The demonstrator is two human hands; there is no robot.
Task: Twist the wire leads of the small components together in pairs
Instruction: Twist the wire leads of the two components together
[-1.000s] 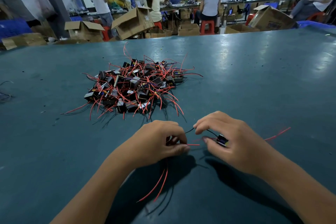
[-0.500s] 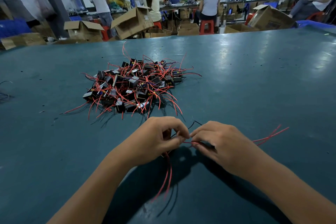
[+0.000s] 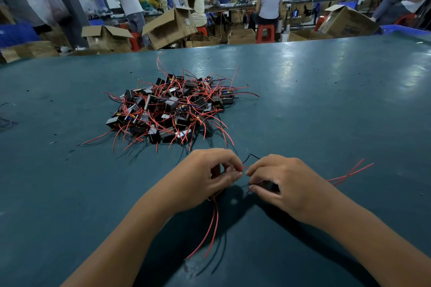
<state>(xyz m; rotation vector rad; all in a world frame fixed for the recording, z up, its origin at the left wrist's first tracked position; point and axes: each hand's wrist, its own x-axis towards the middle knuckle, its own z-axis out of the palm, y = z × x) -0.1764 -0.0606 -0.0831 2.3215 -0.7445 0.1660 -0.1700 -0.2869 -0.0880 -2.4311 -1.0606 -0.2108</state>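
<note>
A pile of small black components with red wire leads (image 3: 171, 109) lies on the teal table (image 3: 326, 105). In front of it my left hand (image 3: 205, 177) and my right hand (image 3: 286, 184) meet fingertip to fingertip. Each hand grips a small component, mostly hidden inside the curled fingers, and pinches thin leads where the hands meet. Two red leads (image 3: 211, 228) trail from under my left hand toward me. Another pair of red leads (image 3: 349, 172) sticks out to the right behind my right hand. A short black lead (image 3: 250, 157) rises between the hands.
Thin loose wires (image 3: 5, 121) lie at the table's far left edge. Beyond the table's far edge are open cardboard boxes (image 3: 170, 28), red stools (image 3: 264, 32) and people working at other benches.
My two hands have closed the gap and their fingertips now meet over the leads. The red leads under my left hand have swung to hang more straight toward me.
</note>
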